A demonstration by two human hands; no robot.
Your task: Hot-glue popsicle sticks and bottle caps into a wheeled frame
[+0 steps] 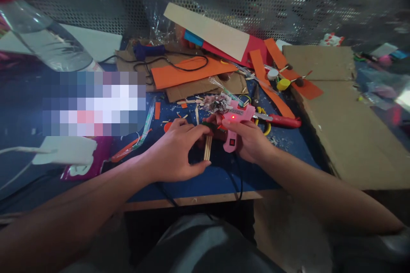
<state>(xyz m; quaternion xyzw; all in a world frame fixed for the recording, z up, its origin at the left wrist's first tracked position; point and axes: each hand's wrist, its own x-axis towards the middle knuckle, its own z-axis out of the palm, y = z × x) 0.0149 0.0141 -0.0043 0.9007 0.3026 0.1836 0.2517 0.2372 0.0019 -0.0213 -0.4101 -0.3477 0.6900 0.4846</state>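
Near the table's front edge, my left hand point(177, 149) pinches a small bundle of light wooden sticks point(208, 149) between thumb and fingers. Something dark green shows at the top of the bundle, partly hidden by the fingers. My right hand point(254, 140) is wrapped round a pink glue gun point(238, 114), whose small light glows red. Its nozzle end points left, close above my left fingertips; whether it touches the sticks I cannot tell. A crumpled greyish clump point(216, 103) lies just behind the gun.
Behind the hands lie orange strips point(188, 72), a blue-handled corded tool point(147, 51) and cardboard. A red-handled tool point(285, 121) and yellow-handled scissors point(267, 128) are at right, beside a large cardboard sheet point(358, 136). At left are a bottle point(51, 38) and a white plug point(67, 150).
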